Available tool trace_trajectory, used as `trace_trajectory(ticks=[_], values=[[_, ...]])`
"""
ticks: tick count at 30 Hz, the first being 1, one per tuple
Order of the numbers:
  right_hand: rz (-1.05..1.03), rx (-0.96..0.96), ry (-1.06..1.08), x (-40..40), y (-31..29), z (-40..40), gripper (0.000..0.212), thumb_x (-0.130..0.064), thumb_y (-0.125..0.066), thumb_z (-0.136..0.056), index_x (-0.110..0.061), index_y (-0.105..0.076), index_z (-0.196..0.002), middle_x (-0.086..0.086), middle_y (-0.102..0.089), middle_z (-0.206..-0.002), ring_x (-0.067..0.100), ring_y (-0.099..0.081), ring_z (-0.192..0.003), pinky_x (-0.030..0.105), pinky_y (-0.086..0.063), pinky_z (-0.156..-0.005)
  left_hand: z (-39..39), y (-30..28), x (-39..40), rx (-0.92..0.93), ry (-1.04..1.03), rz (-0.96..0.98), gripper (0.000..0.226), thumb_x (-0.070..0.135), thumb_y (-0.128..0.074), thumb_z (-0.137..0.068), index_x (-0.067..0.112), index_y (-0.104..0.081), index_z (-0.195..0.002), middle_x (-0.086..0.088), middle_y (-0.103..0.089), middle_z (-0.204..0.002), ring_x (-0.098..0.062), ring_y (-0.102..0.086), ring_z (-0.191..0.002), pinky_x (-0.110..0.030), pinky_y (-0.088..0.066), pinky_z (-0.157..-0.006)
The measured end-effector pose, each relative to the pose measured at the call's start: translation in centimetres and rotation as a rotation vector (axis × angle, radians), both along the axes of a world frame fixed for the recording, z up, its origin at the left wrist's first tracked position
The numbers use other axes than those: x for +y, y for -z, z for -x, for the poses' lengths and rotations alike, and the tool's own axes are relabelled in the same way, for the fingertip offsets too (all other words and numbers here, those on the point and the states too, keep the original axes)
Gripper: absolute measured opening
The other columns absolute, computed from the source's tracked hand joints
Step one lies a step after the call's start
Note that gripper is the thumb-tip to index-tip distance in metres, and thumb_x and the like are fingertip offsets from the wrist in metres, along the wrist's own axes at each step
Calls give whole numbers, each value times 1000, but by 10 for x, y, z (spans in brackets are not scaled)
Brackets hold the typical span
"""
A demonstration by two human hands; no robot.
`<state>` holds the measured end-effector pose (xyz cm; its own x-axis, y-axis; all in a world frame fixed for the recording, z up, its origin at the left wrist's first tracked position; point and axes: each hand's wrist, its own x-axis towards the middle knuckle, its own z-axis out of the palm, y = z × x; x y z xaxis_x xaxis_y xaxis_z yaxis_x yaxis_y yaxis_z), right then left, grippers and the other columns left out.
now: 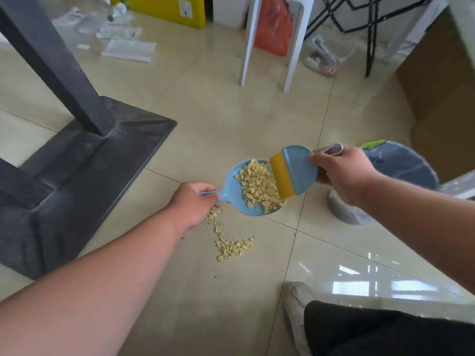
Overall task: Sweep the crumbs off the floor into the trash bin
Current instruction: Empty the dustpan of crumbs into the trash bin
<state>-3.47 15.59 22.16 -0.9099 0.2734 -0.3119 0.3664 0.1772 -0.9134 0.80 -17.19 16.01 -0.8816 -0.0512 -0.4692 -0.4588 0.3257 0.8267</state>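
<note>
My left hand [192,201] grips the handle of a small blue dustpan [232,186], which holds a heap of pale yellow crumbs [259,187]. My right hand [339,173] holds a blue hand brush [295,168] by its loop handle; the brush's yellow bristles rest against the crumbs at the pan's right edge. More crumbs [231,246] lie scattered on the tiled floor just below the pan. The trash bin [401,165], lined with a clear bag, stands at the right, partly hidden behind my right forearm.
A dark metal table base [77,163] and its leg fill the left. White chair legs [267,47], an orange bag [275,27] and scattered papers [123,44] lie at the back. A cardboard box [442,80] stands at the far right. My shoe [295,304] is at the bottom.
</note>
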Motion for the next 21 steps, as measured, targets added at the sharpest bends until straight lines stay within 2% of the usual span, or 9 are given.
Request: trace_trajectory(ticks=[2, 5, 8, 12, 15, 17, 21], values=[[11, 21, 80, 22, -6, 5, 15, -15, -80, -89, -6, -76, -100, 16, -79, -98, 27, -81, -86, 41, -67, -76, 10, -7, 19, 12, 3, -33, 16, 26, -72, -91, 37, -82, -87, 6, -78, -78, -19, -39, -53, -29, -38, -57], [-22, 39, 141, 49, -9, 9, 19, -20, -81, -85, -7, -77, -99, 15, -80, -96, 27, -81, -85, 42, -67, -75, 25, -18, 42, 35, 28, -65, 15, 25, -72, -91, 35, -82, -86, 0, -75, -79, -19, -33, -51, -30, -32, -55], [-4, 49, 206, 78, -11, 11, 21, -21, -81, -81, -7, -78, -96, 16, -80, -94, 29, -81, -84, 42, -66, -75, 45, -30, 71, 65, 88, -52, 16, 24, -71, -92, 35, -81, -85, -4, -72, -80, -24, -35, -63, -36, -34, -62], [28, 33, 298, 113, -17, 14, 24, -25, -82, -77, -7, -77, -91, 19, -79, -91, 35, -80, -85, 48, -67, -74, 73, -44, 111, 99, 160, -36, 23, 21, -69, -94, 38, -81, -83, 6, -75, -74, -17, -35, -51, -26, -32, -54], [27, 67, 359, 139, -22, 20, 24, -26, -82, -75, -6, -77, -87, 11, -80, -79, 32, -81, -80, 41, -66, -67, 93, -50, 143, 113, 205, -19, 17, 20, -70, -93, 28, -82, -86, 0, -76, -78, -15, -35, -47, -24, -31, -51], [15, 83, 403, 158, -26, 22, 25, -27, -82, -73, -6, -78, -86, 12, -80, -80, 31, -80, -79, 41, -66, -69, 106, -54, 166, 120, 247, -15, 14, 19, -69, -92, 23, -82, -88, -4, -73, -80, -16, -34, -46, -24, -30, -50], [-27, 120, 509, 196, -31, 16, 22, -26, -80, -73, -7, -79, -84, 10, -76, -78, 27, -76, -72, 40, -66, -69, 123, -60, 211, 126, 316, -17, 18, 18, -69, -91, 29, -81, -82, 4, -74, -75, -14, -34, -44, -22, -30, -49]])
